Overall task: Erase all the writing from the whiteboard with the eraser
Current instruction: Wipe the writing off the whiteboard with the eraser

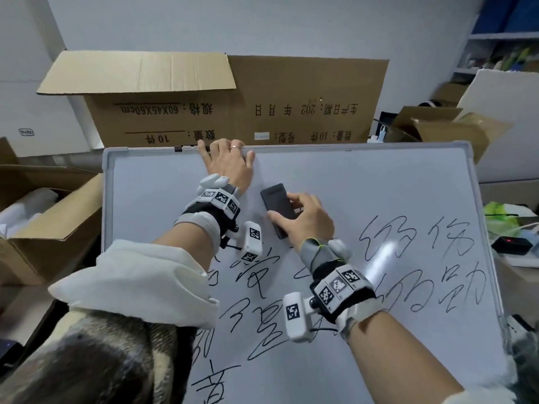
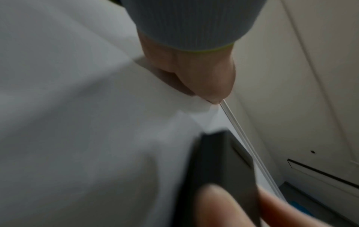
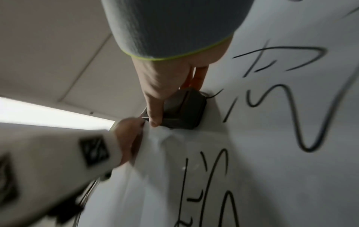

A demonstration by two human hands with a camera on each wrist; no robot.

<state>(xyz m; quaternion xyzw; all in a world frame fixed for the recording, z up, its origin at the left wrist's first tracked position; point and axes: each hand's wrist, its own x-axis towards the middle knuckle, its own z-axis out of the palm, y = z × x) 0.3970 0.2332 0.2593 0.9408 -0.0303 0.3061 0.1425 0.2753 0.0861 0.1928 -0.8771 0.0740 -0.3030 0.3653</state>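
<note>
The white whiteboard leans tilted in front of me, its upper band bare. Black handwriting covers its middle and lower part. My left hand grips the board's top frame, fingers curled over the edge; the left wrist view shows that hand on the rim. My right hand holds the black rectangular eraser flat against the board, just above the writing, thumb on its left side and fingers on its right. In the right wrist view the eraser sits pressed on the board beside strokes of handwriting.
A large cardboard box stands right behind the board. An open box with white packing sits at the left, another open box at the back right. A black device with a red light lies on the right.
</note>
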